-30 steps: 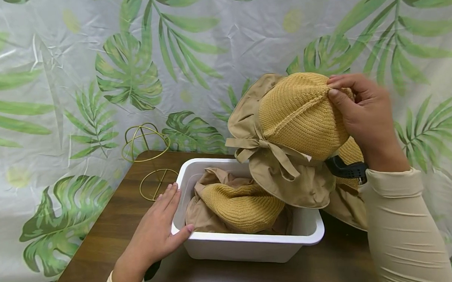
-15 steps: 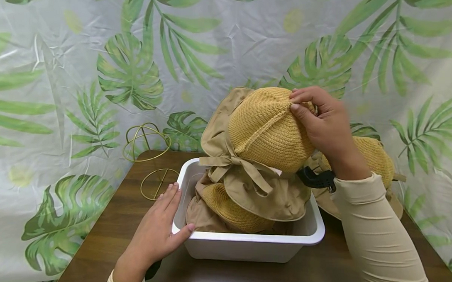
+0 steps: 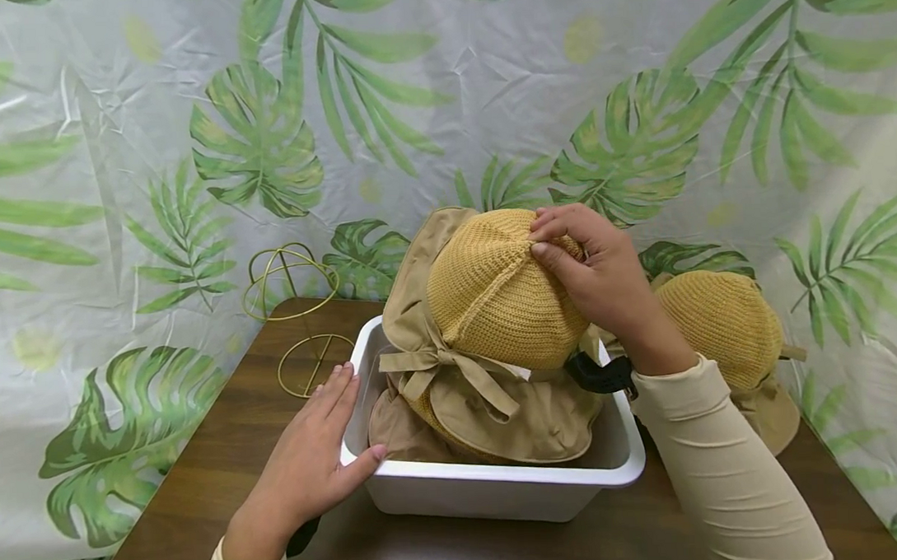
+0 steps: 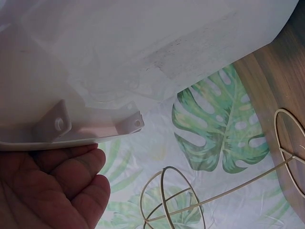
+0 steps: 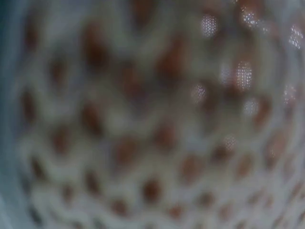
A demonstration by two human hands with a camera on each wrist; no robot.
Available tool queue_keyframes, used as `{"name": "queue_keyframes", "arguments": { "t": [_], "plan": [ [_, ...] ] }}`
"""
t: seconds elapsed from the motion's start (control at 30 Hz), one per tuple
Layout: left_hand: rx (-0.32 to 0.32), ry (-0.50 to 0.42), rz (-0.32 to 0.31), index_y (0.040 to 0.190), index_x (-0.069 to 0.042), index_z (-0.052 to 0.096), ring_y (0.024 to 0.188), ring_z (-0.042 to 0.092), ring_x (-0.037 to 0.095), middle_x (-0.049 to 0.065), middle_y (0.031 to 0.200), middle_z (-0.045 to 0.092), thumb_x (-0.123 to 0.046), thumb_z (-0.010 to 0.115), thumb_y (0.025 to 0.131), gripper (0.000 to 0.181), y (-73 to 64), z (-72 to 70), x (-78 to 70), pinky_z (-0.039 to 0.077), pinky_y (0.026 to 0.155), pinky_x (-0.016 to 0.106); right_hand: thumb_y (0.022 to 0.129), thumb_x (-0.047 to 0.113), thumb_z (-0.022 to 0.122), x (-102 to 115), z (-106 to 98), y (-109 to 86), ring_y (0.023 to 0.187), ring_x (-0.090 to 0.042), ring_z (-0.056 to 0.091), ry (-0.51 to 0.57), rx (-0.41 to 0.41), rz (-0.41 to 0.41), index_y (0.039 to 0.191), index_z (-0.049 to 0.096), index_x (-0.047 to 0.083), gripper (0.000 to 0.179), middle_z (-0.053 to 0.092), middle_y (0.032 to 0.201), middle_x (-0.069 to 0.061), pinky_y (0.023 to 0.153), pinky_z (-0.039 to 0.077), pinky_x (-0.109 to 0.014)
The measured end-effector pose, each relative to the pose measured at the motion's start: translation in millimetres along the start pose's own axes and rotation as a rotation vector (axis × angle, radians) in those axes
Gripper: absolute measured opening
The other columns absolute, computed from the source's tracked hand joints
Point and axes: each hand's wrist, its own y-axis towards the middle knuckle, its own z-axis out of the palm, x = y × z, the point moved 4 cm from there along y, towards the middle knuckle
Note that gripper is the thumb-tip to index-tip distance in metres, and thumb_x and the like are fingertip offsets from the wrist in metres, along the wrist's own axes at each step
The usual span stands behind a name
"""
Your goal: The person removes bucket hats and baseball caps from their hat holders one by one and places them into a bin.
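Observation:
My right hand [image 3: 597, 275] pinches the top of a sun hat [image 3: 504, 294] with a yellow knitted crown and a tan cloth brim tied in a bow. The hat hangs tilted over a white plastic bin [image 3: 500, 474], its brim reaching below the rim. Blurred knit [image 5: 143, 124] fills the right wrist view. Under it in the bin lies another hat [image 3: 398, 434], mostly covered. My left hand [image 3: 299, 458] rests with straight fingers along the bin's left rim, thumb over the front corner. In the left wrist view, the fingers [image 4: 71, 176] lie right at the rim's edge.
A third yellow and tan hat [image 3: 717, 328] sits on the wooden table [image 3: 210, 453] right of the bin, partly behind my right arm. A gold wire stand [image 4: 238, 185] is at the back left. A leaf-patterned sheet [image 3: 449, 90] hangs behind the table.
My right hand has carried the pinched hat left and down, from the bin's right side to over and partly into it. The left hand has stayed on the rim.

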Motion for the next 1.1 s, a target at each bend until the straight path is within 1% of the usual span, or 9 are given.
{"name": "queue_keyframes", "arguments": {
  "t": [0.13, 0.3, 0.47, 0.67, 0.77, 0.87, 0.93, 1.03, 1.1],
  "plan": [
    [0.006, -0.002, -0.006, 0.140, 0.013, 0.046, 0.141, 0.036, 0.039, 0.025, 0.150, 0.041, -0.053, 0.059, 0.092, 0.083, -0.1, 0.6, 0.1, 0.036, 0.109, 0.055, 0.091, -0.007, 0.066, -6.5, 16.0, -6.5, 0.125, -0.026, 0.054, 0.005, 0.121, 0.014, 0.092, 0.070, 0.001, 0.009, 0.064, 0.112, -0.010, 0.109, 0.039, -0.035],
    [0.009, -0.004, -0.013, 0.141, 0.012, 0.046, 0.141, 0.036, 0.037, 0.024, 0.150, 0.041, -0.053, 0.060, 0.092, 0.082, 0.0, 1.1, 0.0, 0.034, 0.111, 0.053, 0.092, -0.002, 0.066, -11.7, 31.5, -14.1, 0.122, -0.023, 0.053, 0.024, 0.248, 0.050, 0.093, 0.070, 0.004, 0.007, 0.061, 0.117, -0.009, 0.103, 0.042, -0.038],
    [0.007, -0.004, -0.009, 0.140, 0.013, 0.047, 0.141, 0.036, 0.038, 0.025, 0.150, 0.042, -0.052, 0.060, 0.091, 0.082, 0.5, 1.0, -0.5, 0.034, 0.111, 0.054, 0.093, 0.001, 0.066, -15.0, 32.7, -19.4, 0.122, -0.023, 0.052, 0.019, 0.307, 0.065, 0.092, 0.069, 0.007, 0.007, 0.060, 0.122, -0.008, 0.099, 0.043, -0.042],
    [0.004, 0.004, -0.010, 0.139, 0.013, 0.047, 0.140, 0.037, 0.038, 0.025, 0.149, 0.042, -0.054, 0.059, 0.091, 0.084, 0.5, 0.4, -0.4, 0.034, 0.112, 0.051, 0.097, 0.016, 0.065, -18.3, 31.7, -25.1, 0.122, -0.023, 0.050, -0.043, 0.508, 0.075, 0.095, 0.068, 0.017, 0.005, 0.047, 0.144, -0.004, 0.082, 0.046, -0.041],
    [-0.001, 0.006, -0.006, 0.140, 0.013, 0.047, 0.140, 0.037, 0.038, 0.025, 0.149, 0.042, -0.055, 0.059, 0.092, 0.084, 0.4, 0.2, -0.3, 0.035, 0.111, 0.052, 0.097, 0.021, 0.066, -18.3, 31.5, -28.0, 0.129, -0.024, 0.046, -0.049, 0.594, 0.052, 0.099, 0.065, 0.018, 0.003, 0.039, 0.152, -0.004, 0.085, 0.047, -0.043],
    [-0.005, 0.009, -0.003, 0.139, 0.013, 0.047, 0.140, 0.038, 0.038, 0.025, 0.149, 0.043, -0.056, 0.058, 0.092, 0.084, 0.1, 0.2, -0.3, 0.035, 0.111, 0.052, 0.093, 0.023, 0.071, -17.8, 33.7, -30.5, 0.141, -0.026, 0.033, -0.061, 0.643, 0.014, 0.101, 0.060, 0.018, 0.015, 0.035, 0.155, -0.006, 0.099, 0.041, -0.048],
    [-0.006, 0.011, -0.002, 0.139, 0.013, 0.048, 0.140, 0.038, 0.038, 0.025, 0.149, 0.043, -0.056, 0.057, 0.092, 0.084, -0.1, 0.2, -0.3, 0.035, 0.111, 0.052, 0.089, 0.027, 0.076, -18.0, 36.4, -31.3, 0.143, -0.027, 0.031, -0.079, 0.656, -0.020, 0.107, 0.056, 0.016, 0.028, 0.034, 0.155, -0.009, 0.105, 0.037, -0.050],
    [-0.004, 0.011, -0.004, 0.139, 0.013, 0.048, 0.140, 0.037, 0.038, 0.025, 0.149, 0.043, -0.056, 0.057, 0.092, 0.084, -0.1, 0.2, -0.2, 0.035, 0.111, 0.051, 0.085, 0.036, 0.079, -19.0, 41.4, -31.9, 0.145, -0.027, 0.028, -0.115, 0.665, -0.079, 0.131, 0.051, 0.009, 0.060, 0.032, 0.156, -0.010, 0.112, 0.031, -0.051],
    [-0.001, 0.008, -0.006, 0.139, 0.013, 0.048, 0.141, 0.037, 0.038, 0.025, 0.149, 0.043, -0.056, 0.058, 0.092, 0.084, 0.0, 0.2, -0.2, 0.034, 0.112, 0.050, 0.086, 0.046, 0.076, -20.2, 45.5, -32.4, 0.145, -0.028, 0.026, -0.144, 0.682, -0.130, 0.148, 0.039, 0.006, 0.082, 0.029, 0.158, -0.010, 0.113, 0.029, -0.052]
  ]
}}
